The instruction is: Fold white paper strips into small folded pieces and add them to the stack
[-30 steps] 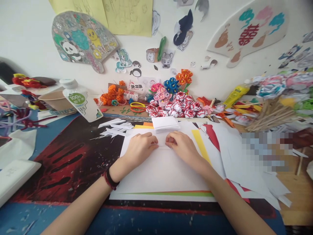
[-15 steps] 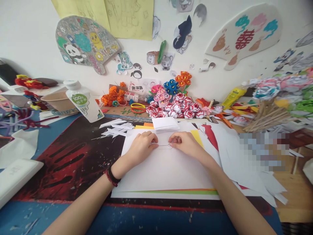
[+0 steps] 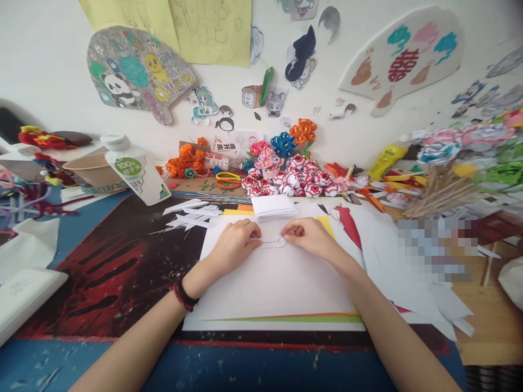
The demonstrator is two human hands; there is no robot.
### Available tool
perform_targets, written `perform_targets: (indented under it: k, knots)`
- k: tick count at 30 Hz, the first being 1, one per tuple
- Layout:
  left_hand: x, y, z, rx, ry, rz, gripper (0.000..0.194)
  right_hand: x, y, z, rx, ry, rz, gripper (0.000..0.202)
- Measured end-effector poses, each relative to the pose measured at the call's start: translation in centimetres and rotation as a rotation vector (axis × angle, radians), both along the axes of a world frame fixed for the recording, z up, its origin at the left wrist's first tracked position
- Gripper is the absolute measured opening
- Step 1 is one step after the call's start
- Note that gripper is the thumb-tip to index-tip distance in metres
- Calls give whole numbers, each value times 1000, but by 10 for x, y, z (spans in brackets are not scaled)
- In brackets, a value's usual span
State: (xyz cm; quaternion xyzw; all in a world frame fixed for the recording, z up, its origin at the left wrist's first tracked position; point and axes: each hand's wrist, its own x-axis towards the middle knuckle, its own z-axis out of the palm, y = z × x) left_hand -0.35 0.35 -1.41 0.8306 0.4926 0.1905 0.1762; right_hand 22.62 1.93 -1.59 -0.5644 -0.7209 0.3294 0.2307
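Observation:
Between my two hands stretches a narrow white paper strip (image 3: 273, 244), low over a large white sheet (image 3: 278, 288). Its outline is faint against the sheet, and its right end looks slanted or folded. My left hand (image 3: 238, 239) is closed, its thumb and fingers pinching the strip's left end. At the other end, my right hand (image 3: 305, 235) pinches the strip with thumb and forefinger, the other fingers curled. Just beyond the hands lies a small stack of white paper pieces (image 3: 274, 208). Several loose white paper strips (image 3: 192, 214) are scattered to the left of it.
A white bottle (image 3: 136, 173) stands at the back left beside a paper bowl (image 3: 92, 167). Red-and-white flowers (image 3: 302, 178) crowd the back edge. More white paper (image 3: 408, 272) is spread at right, near flowers on sticks (image 3: 449, 169). A white box-like object (image 3: 28, 299) sits at left.
The whole view has shifted slightly, so everything sits a little further left. Both hands keep their pinch on the paper strip; the slant at its right end shows a bit more clearly.

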Motion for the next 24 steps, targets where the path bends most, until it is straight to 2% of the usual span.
perform_targets:
  k: [8,24]
  knots:
    - [1,-1,1,15,19,-7,4,0,4,-8,-13,41,7,23]
    - [1,0,0,24,-19,-16,5,0,2,-5,-10,39,39,24]
